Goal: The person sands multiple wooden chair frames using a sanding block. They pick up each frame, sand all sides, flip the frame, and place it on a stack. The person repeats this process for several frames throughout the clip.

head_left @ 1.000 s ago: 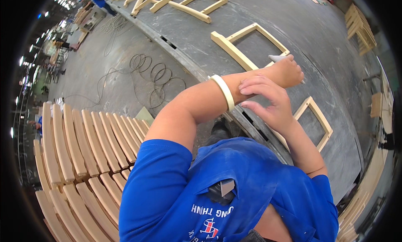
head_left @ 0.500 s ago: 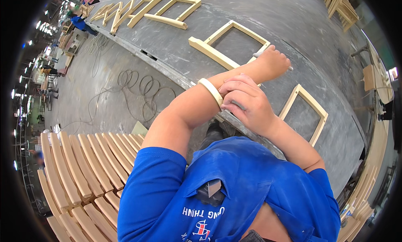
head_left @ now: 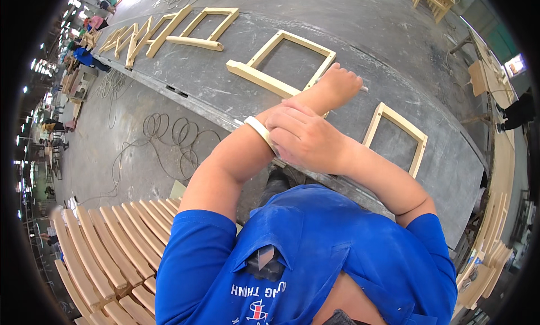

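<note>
My left forearm reaches across the table, and my left hand (head_left: 337, 87) is closed around a slim grey pen-like tool (head_left: 364, 89), its end poking out of the fist. Around that forearm sits a cream ring (head_left: 257, 127) that looks like a thin roll of masking tape. My right hand (head_left: 306, 136) lies over the left forearm right beside the ring, fingers curled together at its edge; the fingertips are partly hidden. Beyond my left hand, a pale wooden frame (head_left: 264, 79) rests on the grey table (head_left: 225, 89). Another wooden frame (head_left: 413, 131) lies to the right.
More wooden frames (head_left: 211, 43) line the table toward the far left. Curved wooden slats (head_left: 107, 246) are stacked at my lower left. A coiled cable (head_left: 169, 136) lies on the floor. Frames (head_left: 433, 1) stand stacked at the far right; people work in the far left.
The view has shifted, so the table and frames sit further left. My right fingers have drawn together, closing the gap seen between thumb and fingers. The left fist keeps its grip.
</note>
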A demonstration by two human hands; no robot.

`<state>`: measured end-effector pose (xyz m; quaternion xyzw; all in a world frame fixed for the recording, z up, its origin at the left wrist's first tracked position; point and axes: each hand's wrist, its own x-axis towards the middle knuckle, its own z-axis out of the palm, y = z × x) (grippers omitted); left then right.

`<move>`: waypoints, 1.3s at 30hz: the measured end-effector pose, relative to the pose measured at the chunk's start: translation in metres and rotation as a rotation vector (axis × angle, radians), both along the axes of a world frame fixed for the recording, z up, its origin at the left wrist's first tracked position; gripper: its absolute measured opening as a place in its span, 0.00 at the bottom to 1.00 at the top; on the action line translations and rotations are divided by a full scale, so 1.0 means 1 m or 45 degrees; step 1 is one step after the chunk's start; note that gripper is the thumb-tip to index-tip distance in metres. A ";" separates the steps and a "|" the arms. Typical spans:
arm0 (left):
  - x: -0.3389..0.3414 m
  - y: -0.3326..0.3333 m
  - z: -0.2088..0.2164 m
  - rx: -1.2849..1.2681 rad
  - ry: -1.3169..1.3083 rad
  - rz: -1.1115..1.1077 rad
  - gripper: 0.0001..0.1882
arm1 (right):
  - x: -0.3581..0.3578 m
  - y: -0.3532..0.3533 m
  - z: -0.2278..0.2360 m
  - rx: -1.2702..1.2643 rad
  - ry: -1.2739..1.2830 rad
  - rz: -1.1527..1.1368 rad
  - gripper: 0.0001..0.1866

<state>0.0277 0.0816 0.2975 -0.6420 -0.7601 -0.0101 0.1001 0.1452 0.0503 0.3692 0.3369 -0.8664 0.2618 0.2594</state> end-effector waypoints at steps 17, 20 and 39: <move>0.000 0.008 0.007 0.192 -0.219 0.044 0.05 | 0.011 0.014 -0.001 -0.365 -0.402 0.345 0.08; -0.002 0.012 0.014 0.237 -0.265 0.011 0.10 | 0.011 0.016 0.008 -0.227 -0.395 0.286 0.09; -0.029 -0.019 0.010 0.475 -0.616 0.264 0.12 | 0.035 0.140 -0.081 -1.068 -1.230 0.059 0.08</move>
